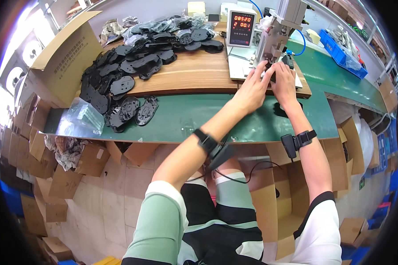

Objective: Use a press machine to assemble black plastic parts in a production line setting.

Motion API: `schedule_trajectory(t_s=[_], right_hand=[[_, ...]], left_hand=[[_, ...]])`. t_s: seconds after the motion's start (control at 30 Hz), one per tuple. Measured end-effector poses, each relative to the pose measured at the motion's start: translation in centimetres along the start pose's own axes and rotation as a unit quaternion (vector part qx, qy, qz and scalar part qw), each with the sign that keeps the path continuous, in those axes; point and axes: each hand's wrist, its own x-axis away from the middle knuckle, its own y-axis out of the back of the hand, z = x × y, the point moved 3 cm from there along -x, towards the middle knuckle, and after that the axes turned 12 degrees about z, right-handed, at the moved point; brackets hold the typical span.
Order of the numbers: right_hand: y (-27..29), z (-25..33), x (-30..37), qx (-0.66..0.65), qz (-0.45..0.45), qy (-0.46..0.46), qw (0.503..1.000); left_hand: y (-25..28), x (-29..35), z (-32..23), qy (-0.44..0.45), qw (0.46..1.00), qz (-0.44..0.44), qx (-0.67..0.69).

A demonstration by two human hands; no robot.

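Observation:
At the foot of a metal bench press, my left hand and my right hand come together, fingertips bent inward. Between them shows a bit of a black plastic part, right under the press head. Both hands appear closed on it, though fingers cover most of its shape. The press stands on a white base plate. Below my right wrist, a flat black piece lies on the green bench top.
Many black oval plastic plates are heaped on the wooden board. A display box with red digits stands left of the press. A clear plastic bag, an open carton and a blue tray sit around. Cartons crowd below.

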Motion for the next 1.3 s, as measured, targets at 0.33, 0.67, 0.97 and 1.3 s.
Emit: schedule_trajectory(t_s=[0.33,0.67,0.97,1.3], right_hand=[[2.4,-0.2,0.5,-0.029,0.027,-0.002,0.999],[2.3,-0.6,0.1,-0.05,0.031,0.005,0.998],[2.3,-0.7,0.4,-0.053,0.03,-0.008,0.998],[2.0,-1.0,0.5,-0.074,0.004,-0.012,0.997]], left_hand=[[13.6,21.9,3.0,0.435,0.823,0.023,-0.365],[13.9,23.0,-3.5,0.269,0.926,0.154,-0.214],[13.4,24.8,-5.0,0.209,0.946,0.132,-0.208],[14.1,22.8,-6.1,0.22,0.953,0.096,-0.183]])
